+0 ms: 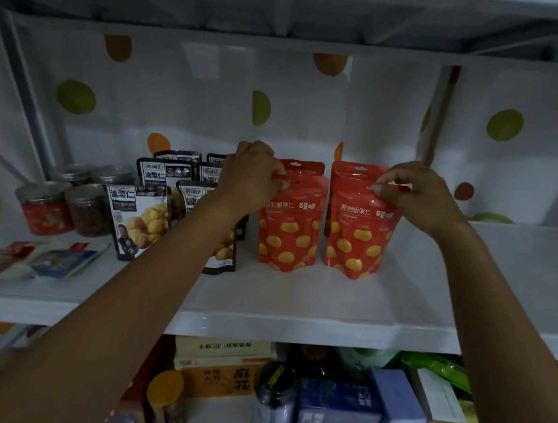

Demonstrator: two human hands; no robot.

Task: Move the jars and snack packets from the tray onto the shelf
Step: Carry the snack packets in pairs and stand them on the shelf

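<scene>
Both hands are pinching top seams: the left hand (252, 170) is nipping the left glossy red stand-up chestnut pouch (290, 219), the right hand (417, 195) its twin (360, 223), both standing upright side by side on the white shelf (295, 302), long axes vertical, directly beneath the fingers.

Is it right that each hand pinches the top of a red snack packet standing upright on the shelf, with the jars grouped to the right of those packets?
Not quite. The head view shows the jars to the left of the red packets, not the right. The rest holds: the left hand and right hand each pinch the top of an upright red packet on the shelf.
</scene>
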